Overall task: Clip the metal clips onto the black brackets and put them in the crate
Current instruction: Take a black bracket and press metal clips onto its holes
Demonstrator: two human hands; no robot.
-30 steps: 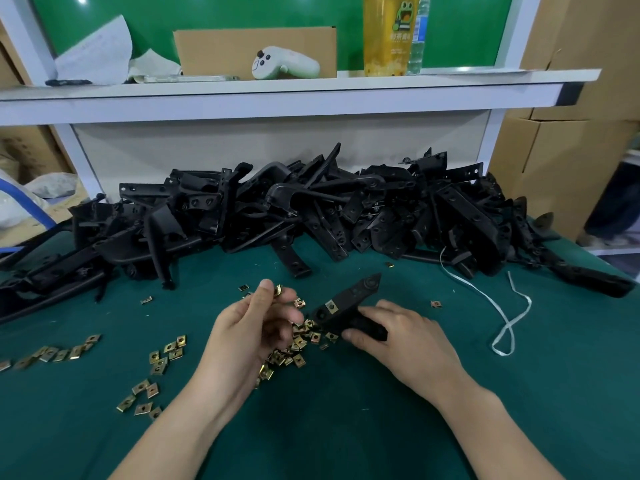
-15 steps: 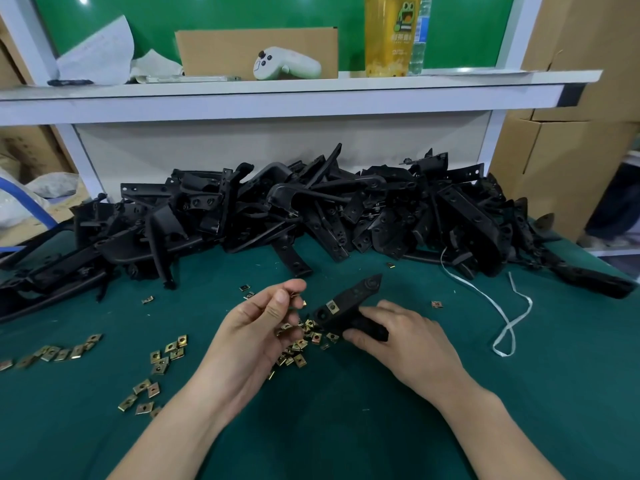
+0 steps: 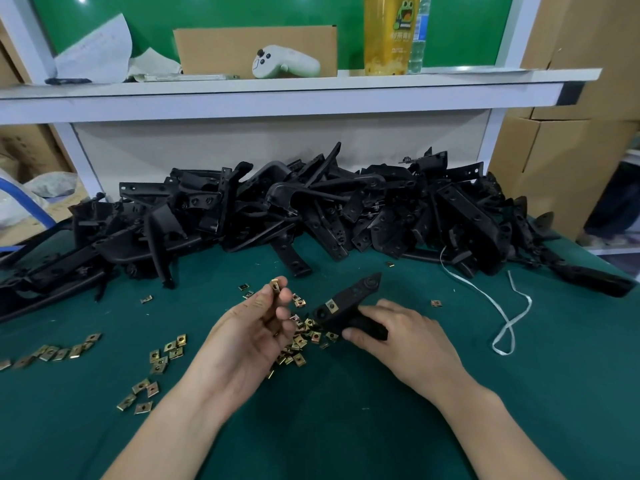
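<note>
Hiding part of the loose brass-coloured square metal clips (image 3: 300, 341) on the dark green felt-like tabletop (image 3: 346, 427), the left hand (image 3: 249, 337) is raised palm-up, thumb and forefinger pinched on a single small brass clip (image 3: 275, 285) held edge-on, so its shape is hard to read; the other fingers curl loosely. The right hand (image 3: 405, 336) lies knuckles-up, closed around the near end of a flat, matte black plastic bracket (image 3: 346, 303), so that end is covered. The bracket's long axis runs diagonally, its tapered, pointed tip aimed away and to the right, raised slightly off the cloth. One clip (image 3: 331, 306) already sits on its near-left part beside a round hole. More clips lie scattered to the left in small groups (image 3: 162, 355). Behind, a tangled heap of black brackets (image 3: 311, 209) spans the table; individual pieces merge and are difficult to separate, and the heap is cut off at the left edge. A white cord (image 3: 502, 306) loops on the cloth at right. No crate can be made out.
</note>
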